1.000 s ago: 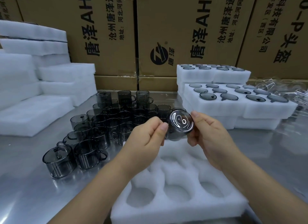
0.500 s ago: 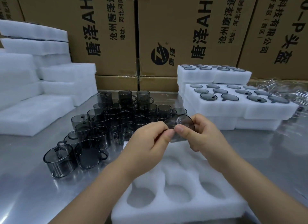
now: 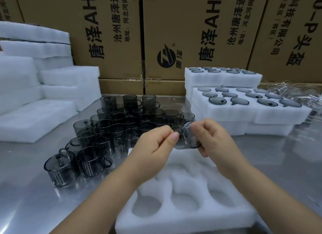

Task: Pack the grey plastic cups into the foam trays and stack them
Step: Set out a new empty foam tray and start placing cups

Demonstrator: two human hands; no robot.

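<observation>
While L hand (image 3: 156, 144) pinched round see-through grey cup (image 3: 189, 136), R hand (image 3: 215, 138) gripped it over spongy white foam tray (image 3: 174, 221).

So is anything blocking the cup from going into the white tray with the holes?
Nothing visible blocks it. The left hand and right hand hold the grey cup above the foam tray, whose three near pockets look empty. Pockets under the hands are hidden.

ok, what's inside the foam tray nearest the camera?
Three front pockets of the foam tray are empty. Pockets behind are partly covered by the left hand and right hand, both gripping one grey cup above it.
</observation>
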